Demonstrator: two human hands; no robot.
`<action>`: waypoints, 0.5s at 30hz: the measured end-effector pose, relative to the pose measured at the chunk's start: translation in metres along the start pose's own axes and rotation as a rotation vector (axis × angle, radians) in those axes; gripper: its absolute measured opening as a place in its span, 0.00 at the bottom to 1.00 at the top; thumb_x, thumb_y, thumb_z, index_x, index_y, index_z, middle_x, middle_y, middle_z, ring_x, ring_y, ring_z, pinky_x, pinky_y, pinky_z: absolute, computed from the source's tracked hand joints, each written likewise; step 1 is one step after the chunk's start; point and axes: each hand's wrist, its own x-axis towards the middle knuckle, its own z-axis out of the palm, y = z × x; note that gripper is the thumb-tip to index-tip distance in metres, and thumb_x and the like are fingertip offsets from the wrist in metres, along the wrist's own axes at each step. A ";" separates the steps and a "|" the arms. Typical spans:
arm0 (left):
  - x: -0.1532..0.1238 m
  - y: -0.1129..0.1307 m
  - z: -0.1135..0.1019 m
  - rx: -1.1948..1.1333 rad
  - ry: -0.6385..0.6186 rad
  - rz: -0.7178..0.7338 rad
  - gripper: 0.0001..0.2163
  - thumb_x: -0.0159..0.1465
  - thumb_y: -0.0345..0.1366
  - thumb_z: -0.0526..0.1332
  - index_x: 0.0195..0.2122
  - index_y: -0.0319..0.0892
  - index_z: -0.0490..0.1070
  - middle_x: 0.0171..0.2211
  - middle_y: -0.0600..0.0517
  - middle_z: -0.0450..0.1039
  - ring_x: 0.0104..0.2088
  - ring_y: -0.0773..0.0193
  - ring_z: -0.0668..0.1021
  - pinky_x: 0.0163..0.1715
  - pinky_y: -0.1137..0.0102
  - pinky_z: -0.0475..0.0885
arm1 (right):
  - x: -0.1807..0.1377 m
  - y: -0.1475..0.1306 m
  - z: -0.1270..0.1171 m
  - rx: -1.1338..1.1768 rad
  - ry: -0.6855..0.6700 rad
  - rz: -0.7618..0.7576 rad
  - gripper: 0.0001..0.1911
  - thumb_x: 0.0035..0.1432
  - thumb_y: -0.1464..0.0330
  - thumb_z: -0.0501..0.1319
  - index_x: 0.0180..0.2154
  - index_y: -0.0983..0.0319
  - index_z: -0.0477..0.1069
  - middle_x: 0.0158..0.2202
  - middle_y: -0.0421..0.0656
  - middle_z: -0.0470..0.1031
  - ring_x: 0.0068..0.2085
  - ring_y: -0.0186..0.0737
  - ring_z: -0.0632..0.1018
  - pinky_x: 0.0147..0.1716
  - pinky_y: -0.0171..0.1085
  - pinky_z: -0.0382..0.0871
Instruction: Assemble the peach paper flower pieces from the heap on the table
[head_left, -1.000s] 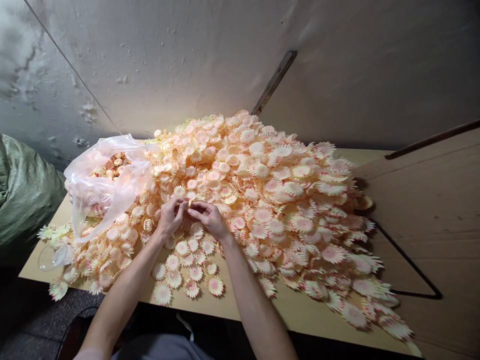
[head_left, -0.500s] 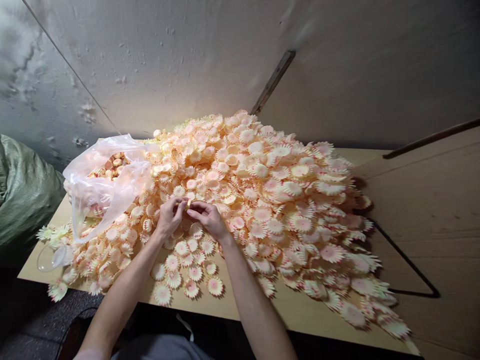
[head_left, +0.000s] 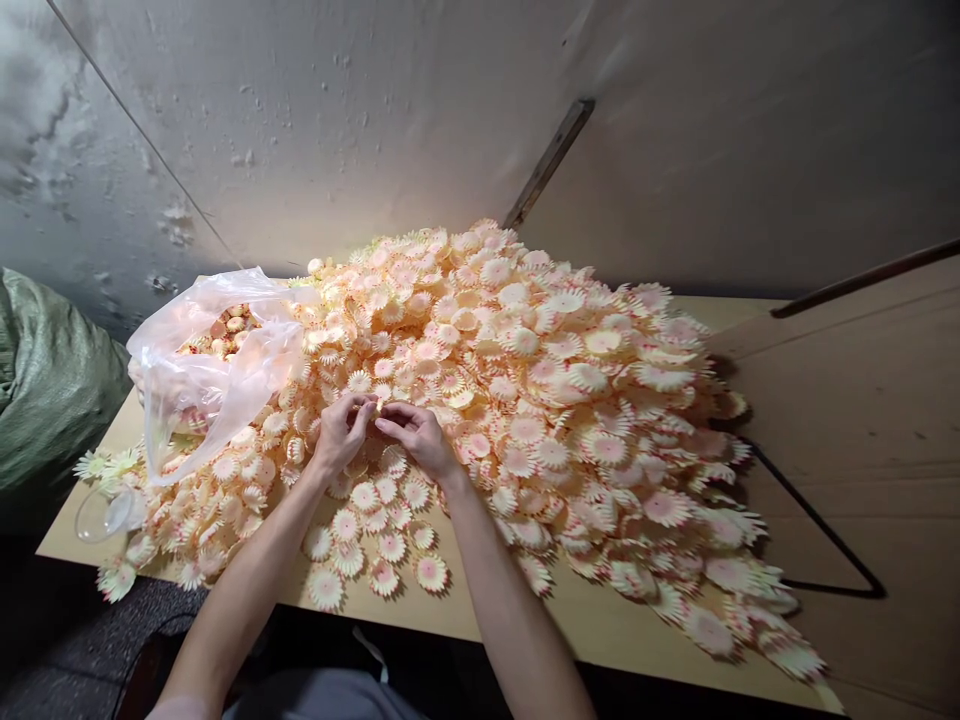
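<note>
Flower piece (head_left: pixel 379 407), small and pale, is pinched between the left hand (head_left: pixel 343 435) and right hand (head_left: pixel 420 438). Fringed artificial petals (head_left: pixel 526 430) heap beyond both; a translucent plastic bag (head_left: pixel 259 375) lies left of the left hand.

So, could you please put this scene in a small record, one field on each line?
Left hand: fingers closed at a small pale piece
Right hand: fingers at the same piece, grip unclear
Main pile: pale flower-shaped discs with pink-red marks, heaped across the table
Left of hands: translucent plastic bag, small rounded pieces visible in its opening
Table's left end: clear plastic cup
Beyond that end: green sack
</note>
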 end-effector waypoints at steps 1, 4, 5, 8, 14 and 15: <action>0.000 0.000 0.000 -0.002 0.001 0.002 0.09 0.65 0.38 0.57 0.35 0.41 0.74 0.37 0.47 0.79 0.36 0.63 0.80 0.38 0.69 0.74 | 0.000 0.000 0.000 -0.002 0.001 -0.001 0.13 0.46 0.61 0.69 0.34 0.60 0.76 0.34 0.42 0.77 0.36 0.40 0.76 0.40 0.38 0.71; 0.000 -0.001 0.000 -0.004 0.003 0.003 0.09 0.65 0.38 0.56 0.35 0.40 0.74 0.37 0.47 0.79 0.36 0.63 0.80 0.38 0.70 0.74 | 0.000 0.001 0.000 0.000 0.000 -0.001 0.13 0.46 0.61 0.69 0.34 0.60 0.76 0.34 0.42 0.77 0.36 0.39 0.76 0.40 0.38 0.71; 0.000 -0.001 0.000 -0.004 0.002 0.001 0.09 0.65 0.38 0.57 0.35 0.40 0.74 0.37 0.47 0.79 0.36 0.63 0.80 0.38 0.70 0.74 | 0.001 0.001 0.000 0.005 -0.003 0.000 0.13 0.46 0.61 0.69 0.34 0.60 0.76 0.34 0.42 0.77 0.36 0.39 0.76 0.40 0.38 0.71; 0.000 -0.003 0.000 -0.005 -0.001 -0.009 0.09 0.65 0.38 0.57 0.35 0.40 0.73 0.37 0.47 0.79 0.35 0.63 0.80 0.38 0.70 0.74 | 0.000 0.001 0.000 0.019 -0.009 -0.001 0.13 0.46 0.62 0.69 0.34 0.60 0.77 0.35 0.42 0.77 0.37 0.38 0.76 0.41 0.37 0.71; -0.001 -0.006 0.000 -0.013 -0.014 -0.034 0.10 0.65 0.40 0.56 0.37 0.40 0.73 0.36 0.48 0.79 0.34 0.64 0.79 0.35 0.71 0.74 | 0.000 0.001 -0.001 -0.011 -0.008 -0.011 0.14 0.46 0.61 0.69 0.35 0.61 0.76 0.35 0.42 0.77 0.37 0.39 0.76 0.39 0.37 0.71; -0.001 -0.006 0.000 -0.012 -0.014 -0.034 0.10 0.65 0.40 0.56 0.37 0.40 0.73 0.36 0.48 0.79 0.34 0.64 0.79 0.35 0.71 0.73 | 0.000 0.001 -0.001 -0.012 -0.007 -0.012 0.14 0.46 0.61 0.69 0.35 0.61 0.76 0.35 0.42 0.77 0.37 0.39 0.76 0.39 0.37 0.71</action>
